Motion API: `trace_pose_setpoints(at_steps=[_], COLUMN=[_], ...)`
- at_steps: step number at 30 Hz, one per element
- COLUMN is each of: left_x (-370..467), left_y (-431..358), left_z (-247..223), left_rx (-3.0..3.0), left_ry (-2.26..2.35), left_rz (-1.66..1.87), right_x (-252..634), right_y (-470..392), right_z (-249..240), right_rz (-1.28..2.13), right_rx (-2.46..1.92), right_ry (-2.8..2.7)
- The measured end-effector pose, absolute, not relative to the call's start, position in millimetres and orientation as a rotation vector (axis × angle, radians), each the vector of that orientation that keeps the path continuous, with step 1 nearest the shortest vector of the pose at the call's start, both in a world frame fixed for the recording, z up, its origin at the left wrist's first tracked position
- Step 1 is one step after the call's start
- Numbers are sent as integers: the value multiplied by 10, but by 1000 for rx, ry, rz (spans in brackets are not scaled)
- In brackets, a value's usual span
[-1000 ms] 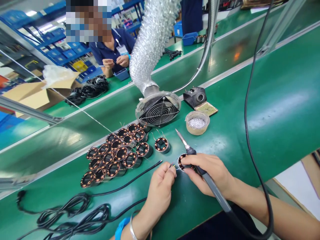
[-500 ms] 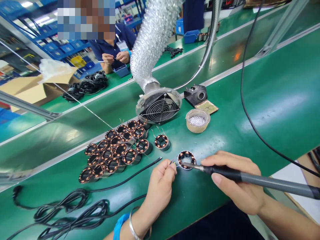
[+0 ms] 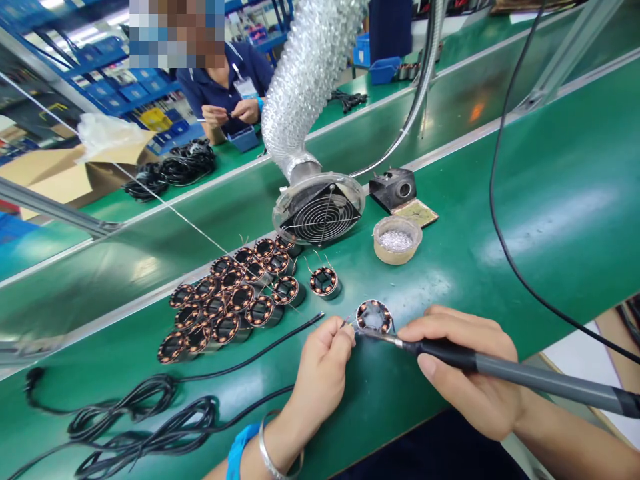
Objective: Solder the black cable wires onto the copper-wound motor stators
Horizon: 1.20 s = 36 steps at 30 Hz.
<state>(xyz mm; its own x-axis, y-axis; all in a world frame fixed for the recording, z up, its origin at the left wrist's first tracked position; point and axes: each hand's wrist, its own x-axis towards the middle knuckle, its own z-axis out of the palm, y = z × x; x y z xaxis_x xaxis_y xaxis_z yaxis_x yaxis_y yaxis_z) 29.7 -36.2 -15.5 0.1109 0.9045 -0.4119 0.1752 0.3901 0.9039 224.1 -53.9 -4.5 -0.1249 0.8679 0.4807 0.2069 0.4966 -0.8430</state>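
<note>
My right hand (image 3: 470, 367) is closed around a soldering iron (image 3: 525, 379), whose tip points left and lies at the near edge of a motor stator (image 3: 374, 316) with copper windings. My left hand (image 3: 325, 367) pinches the thin wire ends of a black cable (image 3: 265, 403), just left of that stator. Fine leads run between my fingertips and the stator; exactly which wire the tip touches is too small to tell. Another stator (image 3: 325, 283), its leads sticking up, stands behind my left hand.
Several stators (image 3: 227, 300) stand grouped to the left, with coiled black cables (image 3: 150, 427) nearer me. A fume extractor (image 3: 320, 210) hangs behind them on a silver duct. A tub of metal bits (image 3: 397, 248) and an iron stand (image 3: 395, 189) sit at the back. Across the bench a person (image 3: 225, 93) works.
The iron's tip has moved from over the stator's windings down to its near edge, by the leads. My left hand has stayed nearly in place, still pinching the wires.
</note>
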Motion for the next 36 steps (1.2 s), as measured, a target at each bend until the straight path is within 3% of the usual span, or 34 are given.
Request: trace_pose_setpoints(at_steps=[8,25,31,36], left_x=[296,296,310,297], left_y=[-355,-353,-342,-332], left_z=[-147,-153,-140,-143], left_rx=[1085,1086,1046,996], left_ry=[1366,1366,1364,1308], left_rz=[707,723,715,719], right_x=[2176,2282,2449,2517], right_y=[-578,-538,-185,-77], right_z=[19,48,-249,-408], right_rz=[548,508,45,158], right_rx=[-895,-938,-1161,-1265], right_ry=[-1743,-1660,-1614,-1774])
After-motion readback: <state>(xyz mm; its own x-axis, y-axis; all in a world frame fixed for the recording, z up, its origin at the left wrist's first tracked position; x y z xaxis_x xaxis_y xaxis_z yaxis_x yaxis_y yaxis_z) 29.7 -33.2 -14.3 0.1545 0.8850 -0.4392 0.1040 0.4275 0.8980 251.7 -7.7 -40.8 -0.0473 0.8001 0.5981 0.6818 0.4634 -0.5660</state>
